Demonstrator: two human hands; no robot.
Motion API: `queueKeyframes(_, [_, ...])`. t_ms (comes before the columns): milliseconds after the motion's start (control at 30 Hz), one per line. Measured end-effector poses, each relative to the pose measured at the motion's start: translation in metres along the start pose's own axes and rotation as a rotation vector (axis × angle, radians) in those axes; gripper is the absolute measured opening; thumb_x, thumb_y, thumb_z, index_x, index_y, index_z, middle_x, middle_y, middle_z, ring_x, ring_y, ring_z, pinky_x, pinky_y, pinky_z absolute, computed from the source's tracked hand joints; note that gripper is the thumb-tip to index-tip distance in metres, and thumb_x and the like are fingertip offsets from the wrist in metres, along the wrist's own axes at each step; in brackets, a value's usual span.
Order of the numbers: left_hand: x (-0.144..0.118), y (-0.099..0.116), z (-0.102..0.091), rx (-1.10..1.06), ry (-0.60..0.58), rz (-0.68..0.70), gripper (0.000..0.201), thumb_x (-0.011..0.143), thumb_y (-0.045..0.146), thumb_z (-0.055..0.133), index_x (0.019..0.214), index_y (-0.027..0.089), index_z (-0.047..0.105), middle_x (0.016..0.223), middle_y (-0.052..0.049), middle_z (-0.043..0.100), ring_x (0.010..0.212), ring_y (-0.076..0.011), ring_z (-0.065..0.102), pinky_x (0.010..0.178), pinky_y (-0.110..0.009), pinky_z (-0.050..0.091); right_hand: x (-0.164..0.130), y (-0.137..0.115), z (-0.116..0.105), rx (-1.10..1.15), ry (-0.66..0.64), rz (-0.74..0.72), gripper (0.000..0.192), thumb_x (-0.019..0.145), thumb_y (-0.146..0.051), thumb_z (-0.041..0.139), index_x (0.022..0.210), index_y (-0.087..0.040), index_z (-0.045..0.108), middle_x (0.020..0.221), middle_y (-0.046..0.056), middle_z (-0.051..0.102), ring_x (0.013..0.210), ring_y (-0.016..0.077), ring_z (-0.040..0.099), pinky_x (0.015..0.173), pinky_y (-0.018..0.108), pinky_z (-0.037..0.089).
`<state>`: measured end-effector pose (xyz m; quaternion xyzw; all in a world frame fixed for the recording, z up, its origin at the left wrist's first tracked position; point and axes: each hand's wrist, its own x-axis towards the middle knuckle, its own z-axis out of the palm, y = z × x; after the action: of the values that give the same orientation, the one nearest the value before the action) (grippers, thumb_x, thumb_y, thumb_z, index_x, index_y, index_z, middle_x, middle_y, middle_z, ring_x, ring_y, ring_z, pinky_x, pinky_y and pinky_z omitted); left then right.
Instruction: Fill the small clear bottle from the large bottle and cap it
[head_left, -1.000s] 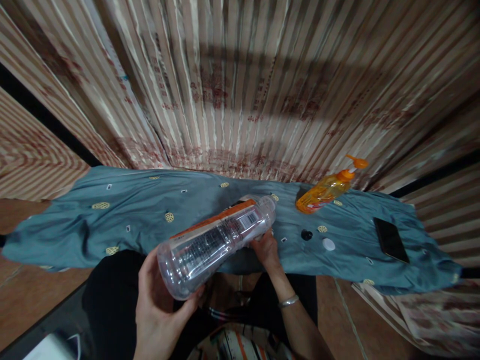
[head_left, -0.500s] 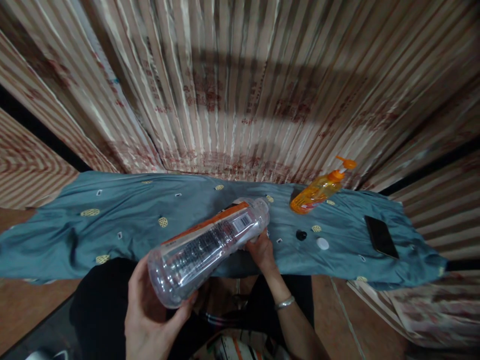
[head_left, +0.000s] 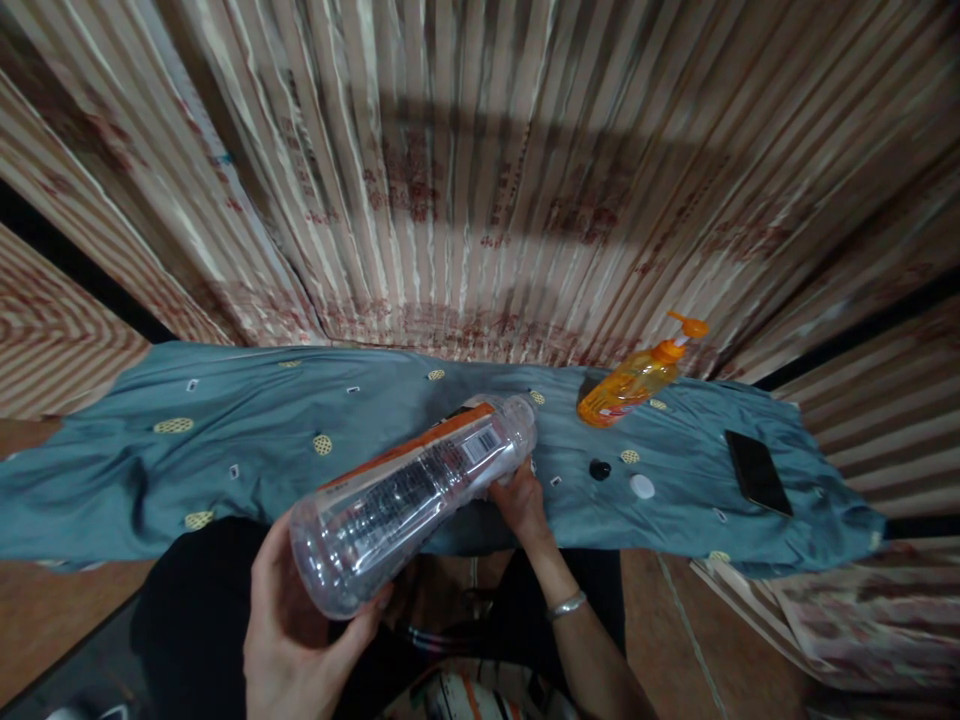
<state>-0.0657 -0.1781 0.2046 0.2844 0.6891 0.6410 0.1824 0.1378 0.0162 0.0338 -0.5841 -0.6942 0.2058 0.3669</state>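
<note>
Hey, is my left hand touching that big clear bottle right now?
Touching. The head view shows your left hand cupped around the base end of the clear bottle, thumb against its lower side.

There are two hands [head_left: 292,640] [head_left: 525,505], two bottles [head_left: 412,505] [head_left: 628,390], one silver bracelet [head_left: 568,605], one white disc [head_left: 642,486], one small black object [head_left: 600,470], one dark flat device [head_left: 757,473] and one patterned blue-green cloth [head_left: 255,430].

Your left grip [head_left: 285,645] low and near, thumb and fingers spread, cupped in hold. Your right grip [head_left: 520,500] farther forward, also in hold, fingers partly hidden; right forearm [head_left: 594,648] bare, slanting up leftward.
</note>
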Motion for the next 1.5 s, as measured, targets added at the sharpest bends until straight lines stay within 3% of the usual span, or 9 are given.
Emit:
queueKeyframes(133, [0.000,0.001,0.000,0.003,0.000,0.005,0.091,0.071,0.049,0.107,0.151,0.030,0.070,0.152,-0.011,0.078,0.138,-0.0379,0.080,0.120,-0.052,0.067,0.000,-0.009,-0.001,0.079,0.014,0.091,0.053,0.087,-0.030,0.085,0.137,-0.019,0.070,0.121,0.020,0.090,0.113,0.0417,0.089,0.099,0.060,0.076])
queueKeyframes(400, [0.000,-0.001,0.000,-0.002,0.003,-0.018,0.094,0.070,0.054,0.107,0.153,0.029,0.069,0.156,-0.012,0.076,0.143,-0.0389,0.077,0.124,-0.053,0.065,0.002,-0.015,-0.003,0.111,0.012,0.125,0.051,0.085,-0.030,0.084,0.133,-0.019,0.071,0.121,0.023,0.089,0.116,0.0452,0.088,0.103,0.064,0.075])
queueKeyframes(733, [-0.001,0.002,0.000,-0.006,0.002,-0.026,0.091,0.070,0.045,0.107,0.152,0.029,0.070,0.149,-0.012,0.080,0.134,-0.0381,0.081,0.123,-0.055,0.065,0.002,-0.013,-0.003,0.103,-0.010,0.148,0.050,0.085,-0.031,0.085,0.132,-0.019,0.071,0.124,0.023,0.089,0.119,0.0446,0.087,0.105,0.064,0.075])
queueKeyframes(1300, [-0.001,0.001,0.002,-0.018,0.017,0.006,0.093,0.068,0.045,0.108,0.152,0.027,0.071,0.148,-0.012,0.081,0.134,-0.0359,0.082,0.118,-0.049,0.068,-0.002,0.000,0.004,0.100,-0.016,0.151,0.062,0.086,-0.030,0.088,0.143,-0.015,0.069,0.127,0.023,0.088,0.122,0.0451,0.087,0.105,0.063,0.074])
queueKeyframes(1500, [-0.001,0.001,0.001,-0.023,0.010,0.003,0.094,0.068,0.044,0.108,0.153,0.026,0.071,0.148,-0.012,0.081,0.131,-0.0348,0.082,0.117,-0.047,0.068,-0.002,0.006,0.005,0.063,-0.002,0.092,0.062,0.087,-0.029,0.086,0.145,-0.015,0.068,0.128,0.023,0.088,0.120,0.0437,0.087,0.103,0.064,0.075])
